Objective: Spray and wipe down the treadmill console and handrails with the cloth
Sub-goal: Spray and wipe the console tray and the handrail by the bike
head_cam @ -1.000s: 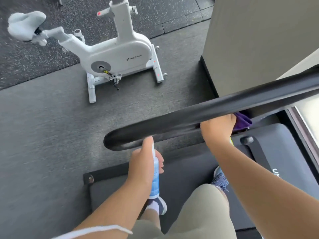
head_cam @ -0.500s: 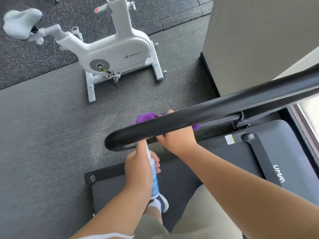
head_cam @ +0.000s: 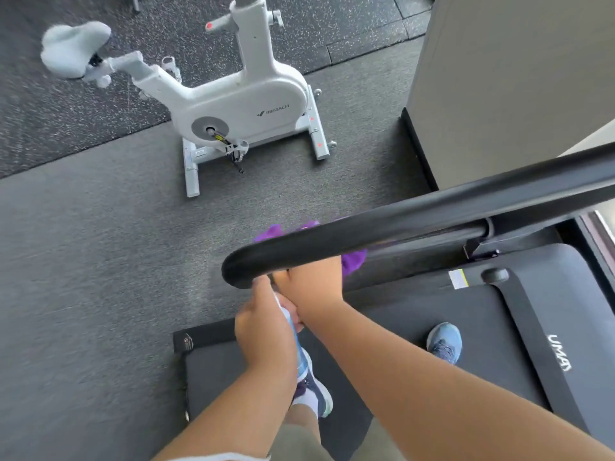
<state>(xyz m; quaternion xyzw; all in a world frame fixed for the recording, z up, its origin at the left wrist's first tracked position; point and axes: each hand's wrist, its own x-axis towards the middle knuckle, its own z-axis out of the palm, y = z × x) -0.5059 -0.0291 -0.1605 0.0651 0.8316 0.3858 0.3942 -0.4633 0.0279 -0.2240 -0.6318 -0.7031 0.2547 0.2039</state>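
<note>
Down at the bottom, two feet in blue trainers (head_cam: 444, 342) stand on the black treadmill deck (head_cam: 466, 327). Just above them, the left hand (head_cam: 264, 331) is wrapped round a slim spray bottle (head_cam: 299, 354), fingers curled on it, bottle pointing up toward the rail's rounded end. Crossing right beside it, touching at the knuckles, the right hand (head_cam: 314, 279) reaches up under the black handrail (head_cam: 382, 227) and grips the purple cloth (head_cam: 353, 264) against it. The cloth is draped over the rail near its free end, purple showing both above and below the bar; the fingers themselves are hidden behind the rail. Further out, grey floor matting (head_cam: 100, 261), then a white Merach exercise bike (head_cam: 239, 104) standing well apart from the treadmill. A beige wall (head_cam: 515, 78) rises on the right.
</note>
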